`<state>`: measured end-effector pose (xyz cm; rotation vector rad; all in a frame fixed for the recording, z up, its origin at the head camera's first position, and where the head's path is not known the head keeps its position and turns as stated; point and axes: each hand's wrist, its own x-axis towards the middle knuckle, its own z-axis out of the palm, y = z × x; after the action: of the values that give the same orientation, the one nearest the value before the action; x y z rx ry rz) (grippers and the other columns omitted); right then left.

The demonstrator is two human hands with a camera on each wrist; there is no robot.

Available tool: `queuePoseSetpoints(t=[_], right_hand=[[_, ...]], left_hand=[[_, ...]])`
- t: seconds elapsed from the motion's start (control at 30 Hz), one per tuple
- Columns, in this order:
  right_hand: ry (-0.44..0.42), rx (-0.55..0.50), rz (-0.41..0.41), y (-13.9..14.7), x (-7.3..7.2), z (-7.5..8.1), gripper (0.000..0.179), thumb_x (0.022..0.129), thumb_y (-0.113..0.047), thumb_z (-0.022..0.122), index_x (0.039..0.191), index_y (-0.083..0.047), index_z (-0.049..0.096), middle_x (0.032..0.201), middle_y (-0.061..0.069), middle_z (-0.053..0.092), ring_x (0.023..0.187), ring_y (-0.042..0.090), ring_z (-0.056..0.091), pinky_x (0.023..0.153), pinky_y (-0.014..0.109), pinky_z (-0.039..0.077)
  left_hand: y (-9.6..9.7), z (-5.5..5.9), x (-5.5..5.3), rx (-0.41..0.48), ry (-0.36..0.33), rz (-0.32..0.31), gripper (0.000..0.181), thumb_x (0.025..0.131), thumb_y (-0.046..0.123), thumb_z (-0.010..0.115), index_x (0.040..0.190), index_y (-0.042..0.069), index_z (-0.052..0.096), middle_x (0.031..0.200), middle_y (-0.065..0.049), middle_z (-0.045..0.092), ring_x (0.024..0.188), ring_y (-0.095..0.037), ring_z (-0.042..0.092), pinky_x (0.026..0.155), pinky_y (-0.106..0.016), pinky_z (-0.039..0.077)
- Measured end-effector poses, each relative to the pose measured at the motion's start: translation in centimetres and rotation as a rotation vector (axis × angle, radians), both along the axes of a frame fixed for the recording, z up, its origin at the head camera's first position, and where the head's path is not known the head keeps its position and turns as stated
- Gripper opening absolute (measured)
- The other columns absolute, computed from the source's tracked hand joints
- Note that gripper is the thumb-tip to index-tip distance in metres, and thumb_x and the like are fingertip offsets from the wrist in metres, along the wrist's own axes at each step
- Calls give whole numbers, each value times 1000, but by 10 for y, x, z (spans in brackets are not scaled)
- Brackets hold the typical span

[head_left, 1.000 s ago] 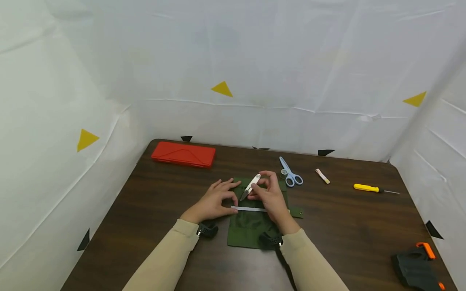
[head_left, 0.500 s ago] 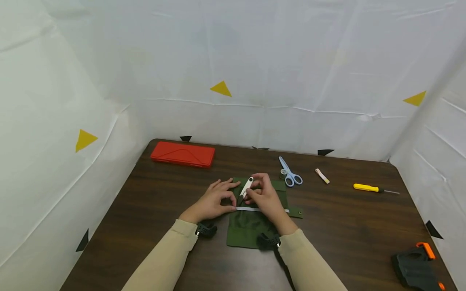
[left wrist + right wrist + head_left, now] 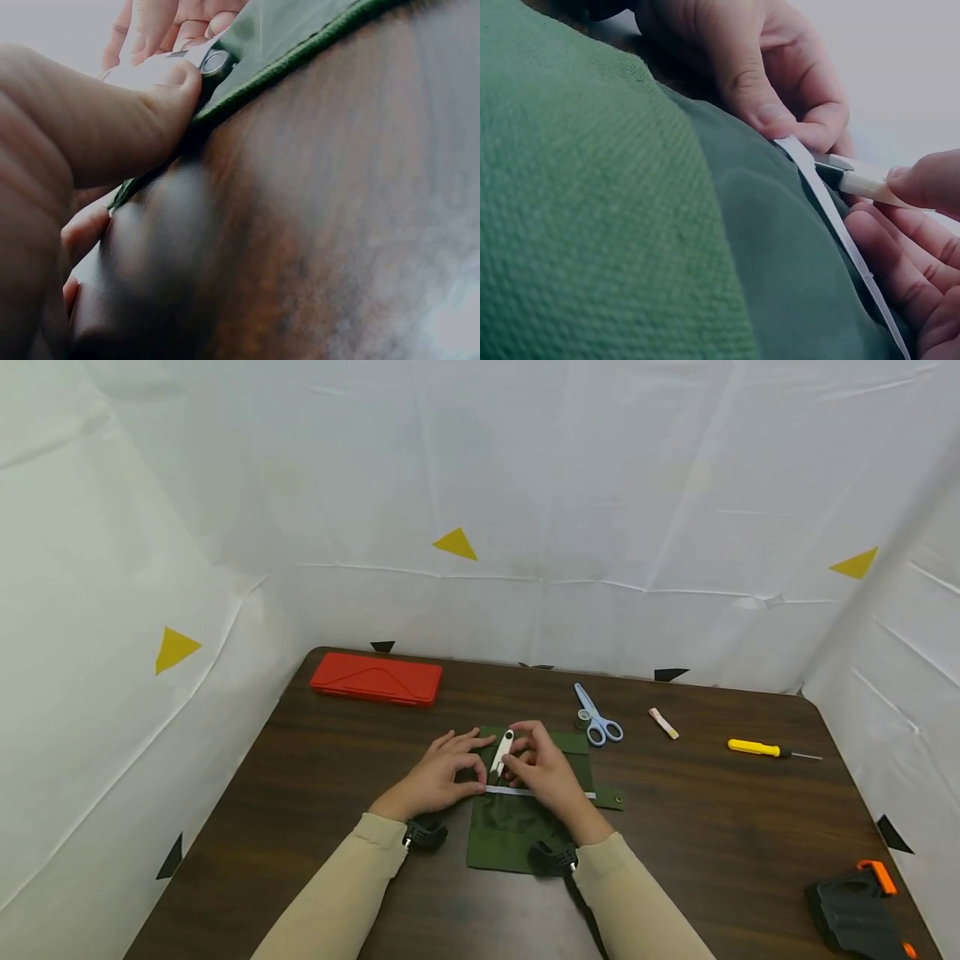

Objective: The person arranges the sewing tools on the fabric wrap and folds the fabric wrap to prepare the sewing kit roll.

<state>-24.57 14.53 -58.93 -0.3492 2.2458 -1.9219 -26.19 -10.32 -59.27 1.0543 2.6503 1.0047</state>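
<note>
A green cloth pouch (image 3: 510, 843) lies flat on the table, with a narrow white strip (image 3: 513, 791) running across it. My left hand (image 3: 442, 777) pinches the strip's left end between thumb and forefinger at the pouch's left edge, other fingers spread. My right hand (image 3: 546, 772) grips white-handled thread snips (image 3: 502, 750), nearly upright. In the right wrist view, the dark blades (image 3: 829, 171) of the snips are at the strip beside my left fingertips; whether they cut into it cannot be told. A metal snap (image 3: 217, 62) shows beside my left thumb (image 3: 142, 124) in the left wrist view.
Behind the pouch lie blue scissors (image 3: 596, 717) and a small round spool (image 3: 583, 717). A red case (image 3: 377, 678) sits at back left. To the right are a small pale stick (image 3: 663, 723), a yellow screwdriver (image 3: 757, 747) and a black-and-orange tool (image 3: 855, 910).
My right hand has brought the snips left and slightly down to the strip's left end, and their handle now stands more upright. My left hand stays almost in place, pinching.
</note>
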Motion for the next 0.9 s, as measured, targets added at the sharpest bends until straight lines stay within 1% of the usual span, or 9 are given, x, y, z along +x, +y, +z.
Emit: queuePoseSetpoints(t=[0.13, 0.33, 0.5, 0.57, 0.73, 0.9], right_hand=[[11, 48, 14, 0, 0, 0, 52, 106, -9, 71, 153, -9, 49, 119, 21, 72, 82, 23, 73, 68, 35, 66], [14, 83, 27, 1, 1, 3, 49, 105, -13, 74, 150, -11, 56, 115, 16, 76, 82, 24, 72, 70, 33, 65], [30, 110, 42, 1, 1, 2, 47, 105, -15, 75, 149, -13, 60, 113, 16, 78, 83, 24, 73, 71, 31, 64], [34, 142, 41, 1, 1, 2, 46, 104, -17, 76, 148, -16, 62, 112, 13, 79, 82, 22, 73, 71, 30, 63], [49, 217, 44, 1, 1, 3, 42, 104, -19, 76, 145, -20, 65, 108, 5, 80, 80, 19, 73, 68, 30, 60], [53, 237, 73, 1, 3, 5, 40, 104, -21, 77, 143, -19, 66, 108, 5, 78, 81, 19, 71, 69, 31, 59]], left_hand=[[0, 0, 1, -5, -7, 11, 19, 98, 28, 83, 92, 35, 66, 170, -1, 50, 168, -30, 29, 136, -65, 10], [1, 2, 2, -1, -16, 17, 18, 99, 27, 81, 93, 33, 66, 169, 0, 51, 168, -29, 29, 136, -64, 10], [1, 2, 1, -23, -15, 30, 17, 101, 28, 79, 93, 33, 65, 168, 3, 52, 169, -25, 27, 137, -62, 11], [2, 2, 2, -28, -15, 33, 17, 101, 29, 79, 93, 33, 65, 168, 3, 52, 169, -25, 27, 137, -62, 11], [2, 3, 2, -24, -8, 31, 17, 101, 27, 79, 93, 32, 65, 167, 1, 53, 168, -26, 28, 137, -63, 11], [1, 4, 3, -8, -10, 23, 14, 101, 25, 79, 95, 29, 67, 167, -1, 54, 168, -29, 29, 136, -64, 12]])
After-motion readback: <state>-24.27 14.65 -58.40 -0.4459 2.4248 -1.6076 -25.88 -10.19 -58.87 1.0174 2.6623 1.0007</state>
